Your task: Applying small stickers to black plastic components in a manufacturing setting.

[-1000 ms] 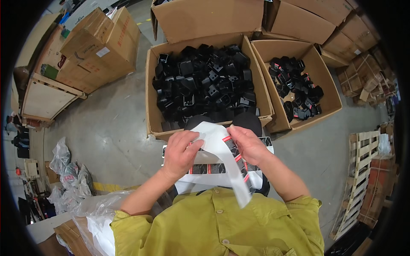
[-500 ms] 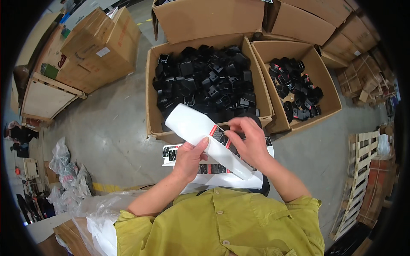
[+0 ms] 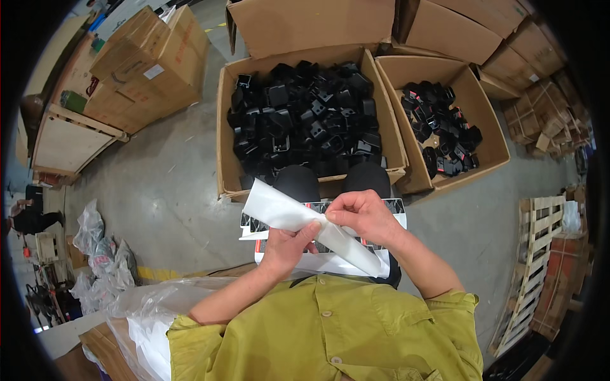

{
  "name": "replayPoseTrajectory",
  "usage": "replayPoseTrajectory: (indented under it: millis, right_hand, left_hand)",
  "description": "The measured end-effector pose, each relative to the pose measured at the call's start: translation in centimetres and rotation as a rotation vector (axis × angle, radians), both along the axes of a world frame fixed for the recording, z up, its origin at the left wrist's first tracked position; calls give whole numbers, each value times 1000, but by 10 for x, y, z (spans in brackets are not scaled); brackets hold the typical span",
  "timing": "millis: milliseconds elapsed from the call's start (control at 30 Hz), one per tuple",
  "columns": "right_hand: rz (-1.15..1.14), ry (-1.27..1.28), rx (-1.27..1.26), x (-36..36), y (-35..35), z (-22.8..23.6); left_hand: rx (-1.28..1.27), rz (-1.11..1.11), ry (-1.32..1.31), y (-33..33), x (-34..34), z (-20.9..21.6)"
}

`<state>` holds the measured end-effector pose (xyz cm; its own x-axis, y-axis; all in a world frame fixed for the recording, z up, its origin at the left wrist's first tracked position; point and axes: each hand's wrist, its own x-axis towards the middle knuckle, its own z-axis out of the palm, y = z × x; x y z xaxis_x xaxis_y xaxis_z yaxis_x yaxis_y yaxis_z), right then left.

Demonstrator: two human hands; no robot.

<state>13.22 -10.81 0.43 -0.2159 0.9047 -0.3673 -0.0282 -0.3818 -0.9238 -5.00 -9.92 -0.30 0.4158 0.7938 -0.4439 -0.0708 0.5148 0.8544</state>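
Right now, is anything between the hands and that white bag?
Nothing visible. Both the left hand and the right hand already grip the white bag directly, above the printed sheets on the lap.

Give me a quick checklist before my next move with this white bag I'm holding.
1. Left hand grips the white bag: ok.
2. Right hand pinches the bag's edge: ok.
3. Bag mouth opened: cannot tell.
4. Bag clear of the printed sheets on the lap: ok, held above them.
5. Big box of black parts uncovered, straight ahead: ok.
6. Smaller box of black parts to the right: ok, partly filled.
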Motion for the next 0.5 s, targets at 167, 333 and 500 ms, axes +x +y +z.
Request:
replayPoseTrajectory:
  millis: [167, 333, 500]
  right_hand:
    - [-58, 31, -66, -6, 0, -5]
    - [-343, -130, 156, 7, 4, -31]
    - [-222, -458, 344, -1, -9, -25]
  left_hand:
    - [-81, 10, 11, -11, -5, 0]
    - [-419, 182, 7, -30, -23, -11]
    - [-147, -687, 612, -23, -63, 28]
